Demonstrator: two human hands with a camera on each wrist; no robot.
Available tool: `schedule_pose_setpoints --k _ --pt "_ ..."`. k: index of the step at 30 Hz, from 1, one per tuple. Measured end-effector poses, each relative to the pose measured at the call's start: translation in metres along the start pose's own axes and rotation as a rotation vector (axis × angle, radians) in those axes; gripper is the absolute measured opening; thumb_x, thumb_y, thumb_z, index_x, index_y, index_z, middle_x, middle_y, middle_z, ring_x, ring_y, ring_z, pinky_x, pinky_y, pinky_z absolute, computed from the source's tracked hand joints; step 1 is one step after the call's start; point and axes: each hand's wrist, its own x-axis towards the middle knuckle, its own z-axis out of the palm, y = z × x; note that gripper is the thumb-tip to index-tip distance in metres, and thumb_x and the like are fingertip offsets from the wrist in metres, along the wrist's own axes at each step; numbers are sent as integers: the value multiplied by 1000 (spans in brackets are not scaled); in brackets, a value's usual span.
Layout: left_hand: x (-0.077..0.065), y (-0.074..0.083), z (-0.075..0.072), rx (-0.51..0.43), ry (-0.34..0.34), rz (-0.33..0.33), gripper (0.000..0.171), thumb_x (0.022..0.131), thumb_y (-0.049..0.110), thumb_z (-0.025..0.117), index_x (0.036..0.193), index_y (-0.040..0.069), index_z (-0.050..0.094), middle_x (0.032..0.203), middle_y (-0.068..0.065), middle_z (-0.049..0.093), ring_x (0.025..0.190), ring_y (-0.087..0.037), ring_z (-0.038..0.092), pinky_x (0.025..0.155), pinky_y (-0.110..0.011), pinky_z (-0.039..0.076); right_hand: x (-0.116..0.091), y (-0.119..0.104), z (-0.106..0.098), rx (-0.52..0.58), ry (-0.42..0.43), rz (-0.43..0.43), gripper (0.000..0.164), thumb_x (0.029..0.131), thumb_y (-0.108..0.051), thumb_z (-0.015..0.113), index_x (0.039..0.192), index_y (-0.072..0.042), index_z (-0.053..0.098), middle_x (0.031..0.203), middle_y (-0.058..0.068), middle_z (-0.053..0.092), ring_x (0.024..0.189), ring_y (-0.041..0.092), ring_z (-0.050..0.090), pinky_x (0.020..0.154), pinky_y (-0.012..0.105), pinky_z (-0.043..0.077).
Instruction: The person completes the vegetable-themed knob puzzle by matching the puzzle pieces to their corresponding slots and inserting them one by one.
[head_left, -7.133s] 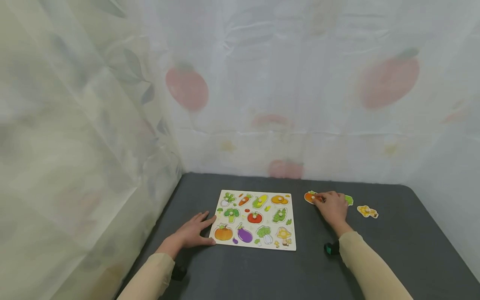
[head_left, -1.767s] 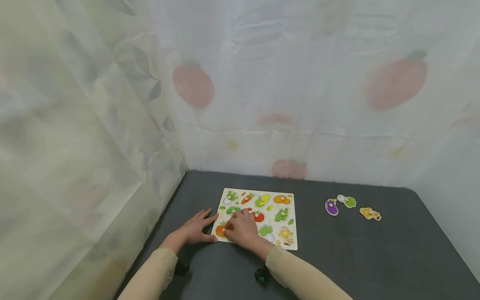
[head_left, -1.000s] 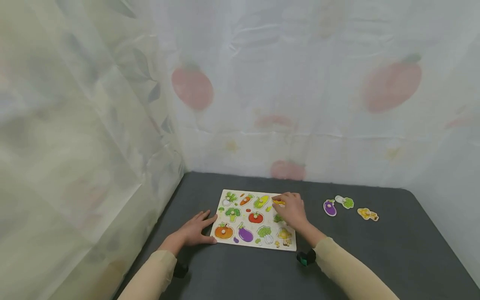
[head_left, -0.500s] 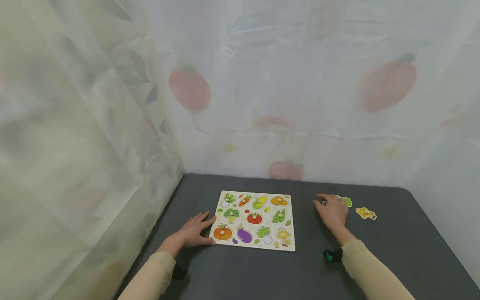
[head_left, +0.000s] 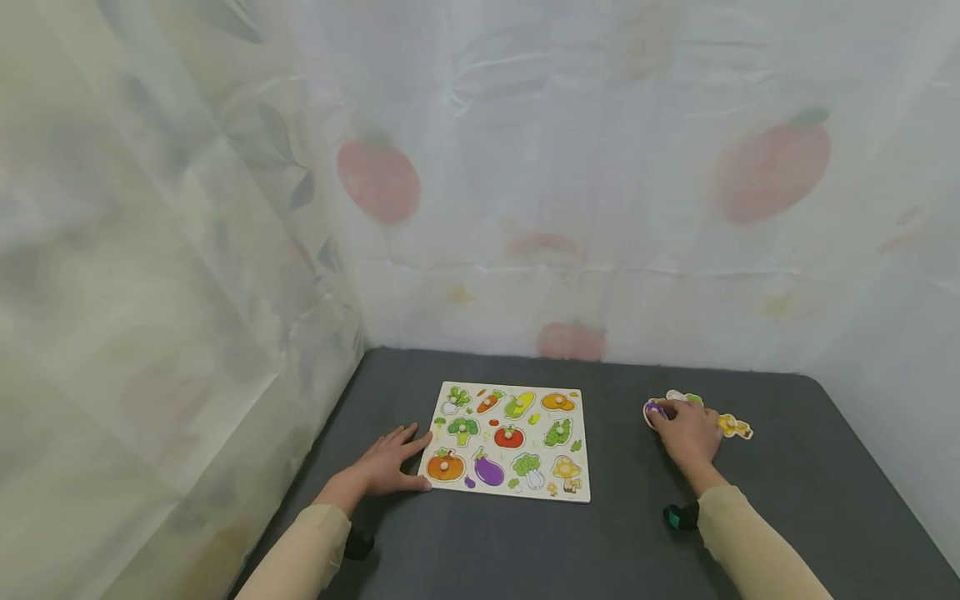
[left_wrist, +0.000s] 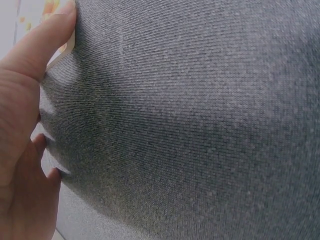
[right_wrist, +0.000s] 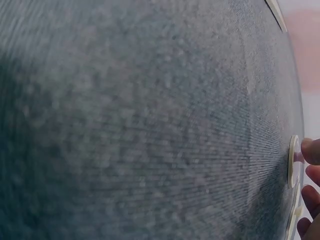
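My left hand [head_left: 386,462] lies with spread fingers at the left edge of a wooden vegetable puzzle board [head_left: 536,492], its thumb on the near left corner. In the left wrist view the thumb [left_wrist: 42,37] overlaps that corner. On the right, my right hand [head_left: 688,433] pinches the eggplant puzzle piece [head_left: 651,414] by its knob, with curled fingers. The right wrist view catches this piece [right_wrist: 292,165] edge-on, thumb and fingertips beside it. Behind the hand lies a bok choy piece [head_left: 675,395], partly hidden; a mushroom piece [head_left: 738,427] sits just right of it.
Knobbed pieces such as the pumpkin [head_left: 446,467], tomato [head_left: 509,437] and broccoli [head_left: 462,430] sit in the board. It rests on a dark grey cloth-covered table [head_left: 525,550]. Pale printed curtains [head_left: 480,208] stand at the back and sides.
My right hand carried the pumpkin piece left into the board's near left corner and let it go. It then moved back right and took hold of the eggplant piece. The left hand stayed put.
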Motion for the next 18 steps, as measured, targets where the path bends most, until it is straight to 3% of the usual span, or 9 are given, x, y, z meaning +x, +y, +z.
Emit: schedule_pose_setpoints --k 9,18 --pt "-1 2 -1 -6 2 -5 96 82 62 79 160 24 39 167 -17 25 153 -45 17 121 -63 16 0 2 1 26 -21 56 41 97 -35 69 120 -2 73 129 32 57 118 56 42 94 73 30" --pt "-1 3 -2 -12 -6 -14 96 81 63 78 160 25 39 167 -16 24 153 -44 16 121 -62 15 1 2 4 26 -17 59 38 96 -34 68 116 -3 74 125 31 58 115 55 44 92 73 31"
